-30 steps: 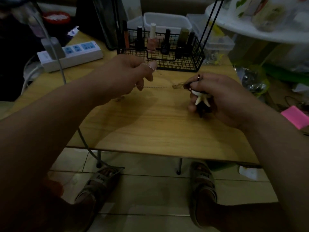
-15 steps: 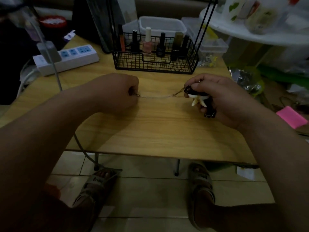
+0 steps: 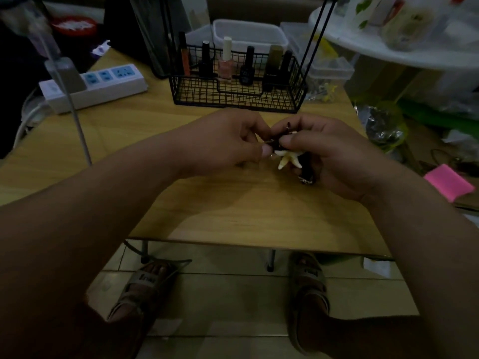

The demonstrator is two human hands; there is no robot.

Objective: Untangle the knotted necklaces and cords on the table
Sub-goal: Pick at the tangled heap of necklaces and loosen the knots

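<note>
Drawn together, left hand (image 3: 228,141) and right hand (image 3: 331,156) both pinch the dark cord (image 3: 277,144)

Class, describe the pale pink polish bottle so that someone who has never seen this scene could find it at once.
Find the wooden table, then the black wire basket at its far side. A row of small bottles stands inside; the pink bottle is near the middle, the only one with a pale pink body and white cap.

Single head cam: looks forward and down, close over the light wooden table (image 3: 233,216); black wire basket (image 3: 233,99) at 12 o'clock.
</note>
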